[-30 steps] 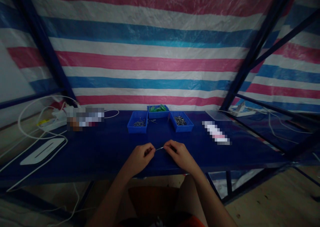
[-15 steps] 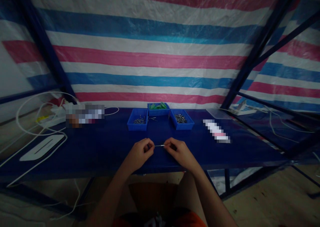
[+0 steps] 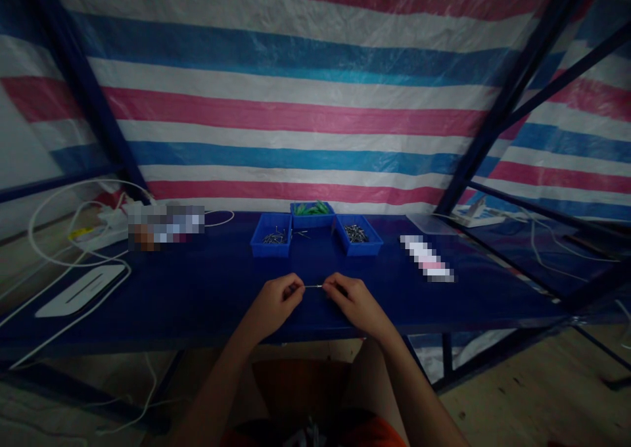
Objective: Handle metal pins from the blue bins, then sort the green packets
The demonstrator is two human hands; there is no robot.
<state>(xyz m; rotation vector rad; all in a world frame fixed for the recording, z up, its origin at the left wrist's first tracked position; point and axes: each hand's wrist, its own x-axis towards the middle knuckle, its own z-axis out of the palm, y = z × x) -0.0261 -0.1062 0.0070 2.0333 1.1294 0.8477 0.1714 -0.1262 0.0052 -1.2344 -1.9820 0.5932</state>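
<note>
The table [image 3: 197,296] carries three blue bins, the left one [image 3: 270,252], right one [image 3: 363,250] and rear one [image 3: 313,221], probably grouped so that either hand reaches them easily; the left hand [image 3: 273,305] and right hand [image 3: 359,305] mirror each other above the near edge, wrists angled inward, thumbs and fingers curled; each grip is pinched nearly closed on one end of a slim metal piece [image 3: 313,286], which spans the gap roughly level, likely supported at both ends for steadiness.
</note>
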